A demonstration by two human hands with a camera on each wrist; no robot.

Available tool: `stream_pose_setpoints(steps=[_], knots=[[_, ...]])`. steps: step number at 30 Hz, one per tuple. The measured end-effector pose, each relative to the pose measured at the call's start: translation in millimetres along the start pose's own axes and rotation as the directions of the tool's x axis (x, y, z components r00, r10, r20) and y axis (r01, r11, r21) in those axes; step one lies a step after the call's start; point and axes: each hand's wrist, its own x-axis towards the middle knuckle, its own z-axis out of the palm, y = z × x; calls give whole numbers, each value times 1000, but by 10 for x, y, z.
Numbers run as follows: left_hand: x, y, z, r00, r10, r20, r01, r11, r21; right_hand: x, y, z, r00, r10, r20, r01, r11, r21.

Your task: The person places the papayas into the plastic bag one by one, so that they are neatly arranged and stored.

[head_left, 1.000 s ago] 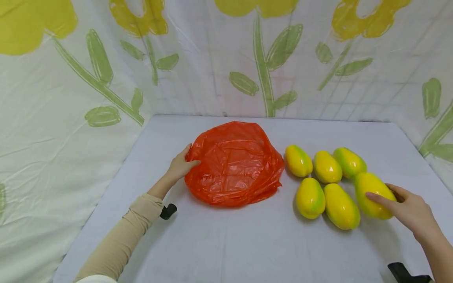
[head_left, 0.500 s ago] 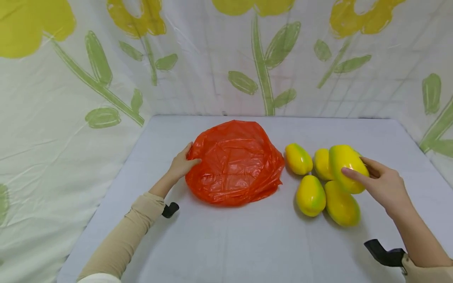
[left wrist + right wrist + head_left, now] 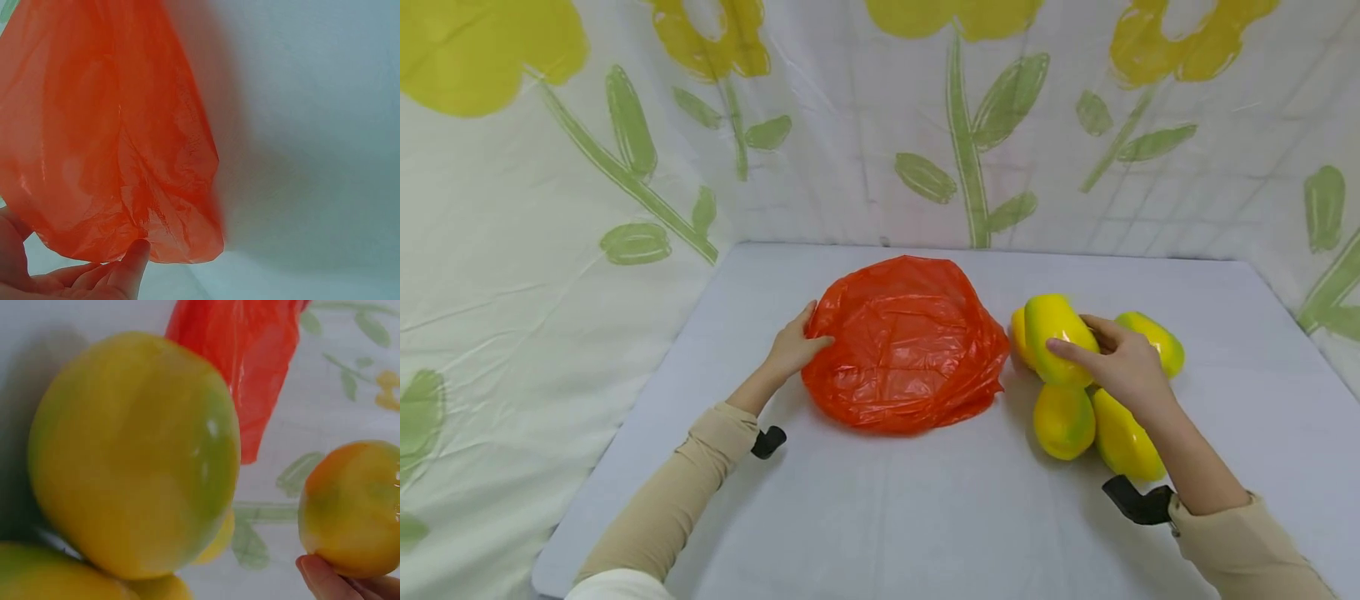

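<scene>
A crumpled red plastic bag (image 3: pixel 906 350) lies on the table with its wide side up. My left hand (image 3: pixel 795 343) holds it at its left edge; in the left wrist view a fingertip (image 3: pixel 139 247) presses on the red film. To the right of the bag, my right hand (image 3: pixel 1120 358) grips a glossy yellow-green mango (image 3: pixel 1056 337), raised above the other mangoes. That mango (image 3: pixel 353 509) shows at the right of the right wrist view, fingertips under it. Several mangoes lie below, among them a front one (image 3: pixel 1063 423) and a back right one (image 3: pixel 1156 343); the held mango partly covers the leftmost one.
A white cloth-covered table (image 3: pixel 880 517) carries everything. Behind it hangs a white curtain (image 3: pixel 842 167) with yellow flowers and green leaves. Black wrist mounts (image 3: pixel 1141 502) stick out from both forearms. Another mango (image 3: pixel 134 456) looms large in the right wrist view.
My right hand has lifted the mango from the right end of the group and carried it left, over the others toward the bag. The left hand stays at the bag's edge.
</scene>
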Motion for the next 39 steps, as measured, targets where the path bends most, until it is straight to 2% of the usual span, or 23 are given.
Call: stream_pose_setpoints(steps=[7, 16, 23, 29, 33, 39], knots=[[-33, -25, -11, 1000, -15, -16, 15, 1000, -12, 76, -129, 152, 999, -21, 23, 21, 1000, 19], [-19, -42, -25, 999, 15, -42, -15, 1000, 1, 192, -325, 367, 999, 6, 37, -8, 998, 55], [2, -57, -30, 999, 7, -47, -7, 1000, 6, 274, -483, 539, 998, 15, 64, -22, 993, 118], [30, -47, -11, 999, 16, -52, -16, 1000, -3, 354, -598, 644, 998, -20, 52, 12, 988, 151], [32, -31, 6, 998, 21, -55, -21, 1000, -2, 408, -665, 713, 998, 0, 68, -15, 977, 212], [40, 7, 25, 998, 37, -60, -37, 999, -5, 483, -715, 767, 997, 26, 77, -45, 967, 250]])
